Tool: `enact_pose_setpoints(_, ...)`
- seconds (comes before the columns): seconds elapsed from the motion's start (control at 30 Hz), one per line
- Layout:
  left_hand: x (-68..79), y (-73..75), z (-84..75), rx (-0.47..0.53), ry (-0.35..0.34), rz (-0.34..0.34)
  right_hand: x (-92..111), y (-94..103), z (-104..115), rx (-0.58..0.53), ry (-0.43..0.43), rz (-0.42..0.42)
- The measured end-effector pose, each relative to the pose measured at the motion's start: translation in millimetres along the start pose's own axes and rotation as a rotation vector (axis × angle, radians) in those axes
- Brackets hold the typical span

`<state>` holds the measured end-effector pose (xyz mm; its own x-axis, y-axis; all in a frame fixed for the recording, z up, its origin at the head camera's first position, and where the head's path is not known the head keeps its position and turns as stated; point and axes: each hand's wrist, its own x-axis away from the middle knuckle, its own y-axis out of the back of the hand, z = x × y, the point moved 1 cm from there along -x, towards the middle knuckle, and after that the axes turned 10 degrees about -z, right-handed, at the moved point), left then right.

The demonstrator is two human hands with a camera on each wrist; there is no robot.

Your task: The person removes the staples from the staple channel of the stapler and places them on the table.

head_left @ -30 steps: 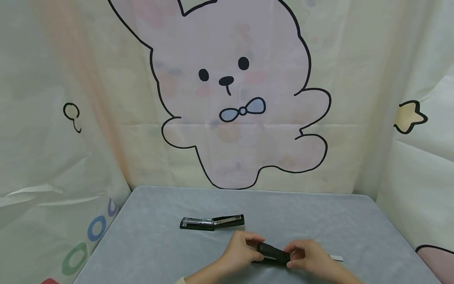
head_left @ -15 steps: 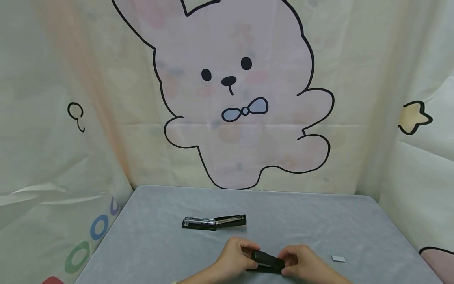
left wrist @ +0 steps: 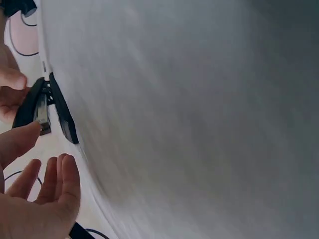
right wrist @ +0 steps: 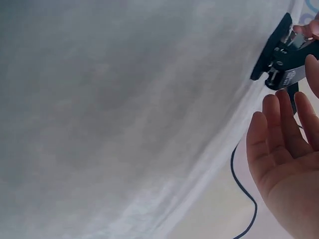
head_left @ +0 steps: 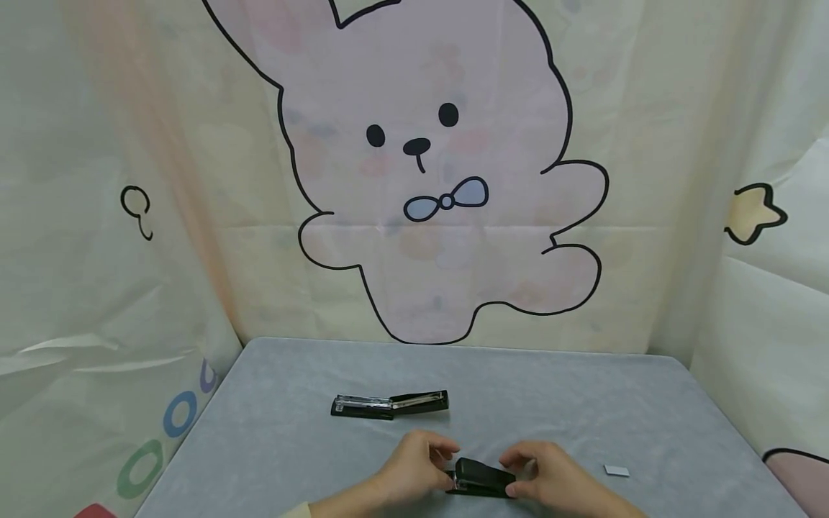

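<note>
A black stapler [head_left: 482,476] sits on the grey table between my hands. In the left wrist view its base [left wrist: 63,112] stands apart from the upper arm, showing the metal magazine [left wrist: 43,115]. My left hand [head_left: 412,467] is at the stapler's left end; its thumb [left wrist: 22,141] touches or nearly touches the magazine's end, the other fingers spread. At the right end is my right hand [head_left: 550,475], its thumb against the stapler. The right wrist view shows that hand's long fingers [right wrist: 284,124] extended, below the hinge end of the stapler.
Another black stapler [head_left: 390,405], unfolded with its metal track showing, lies farther back on the table [head_left: 550,388]. Right of my right hand lies a small pale strip [head_left: 617,470], possibly staples. A printed cloth [head_left: 635,288] hangs behind the table.
Both hands have shifted left with the stapler. Their fingers have loosened from it, the left hand's drawing back toward its left end. The pale strip has come fully into view.
</note>
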<state>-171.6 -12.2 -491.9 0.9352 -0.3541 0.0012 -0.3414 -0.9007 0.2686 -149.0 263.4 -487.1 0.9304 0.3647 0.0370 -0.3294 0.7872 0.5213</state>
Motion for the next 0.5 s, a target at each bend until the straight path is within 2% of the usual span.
enact_pose_setpoints(0.1, -1.2, 7.6, 3.3, -0.057, -0.037, 0.005, -2.5, -2.0, 7.5, 0.012, -0.003, -0.006)
enact_pose_setpoints(0.2, -2.4, 12.0, 4.6, -0.078, -0.016, 0.018, -4.9, -5.4, 14.4, 0.033, 0.015, -0.011)
enact_pose_setpoints(0.4, -1.0, 12.8, 5.8, -0.033, 0.067, 0.043, -11.0, -14.0, 23.5, 0.061, 0.069, -0.025)
enact_pose_setpoints(0.5, -0.7, 11.8, 8.2, 0.01, 0.143, 0.066, -14.9, -18.4, 28.3, 0.056, 0.084, -0.031)
